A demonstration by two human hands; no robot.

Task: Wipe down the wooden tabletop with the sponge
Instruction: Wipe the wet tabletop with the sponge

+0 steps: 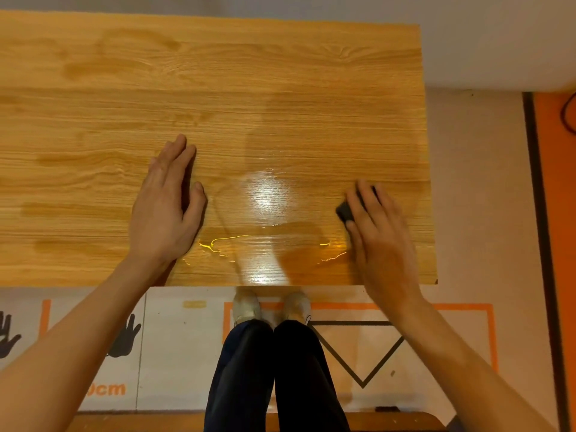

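The wooden tabletop fills the upper part of the head view. A wet, shiny patch lies near its front middle, with thin water trails closer to the front edge. My right hand lies flat over a dark sponge near the table's right front, fingers straight and pressing it down; only the sponge's left corner and a bit of its far edge show. My left hand rests flat on the wood left of the wet patch, fingers straight and together.
The table's right edge is just right of my right hand, its front edge just below both wrists. My legs and shoes stand on a marked floor mat below. An orange strip runs along the far right.
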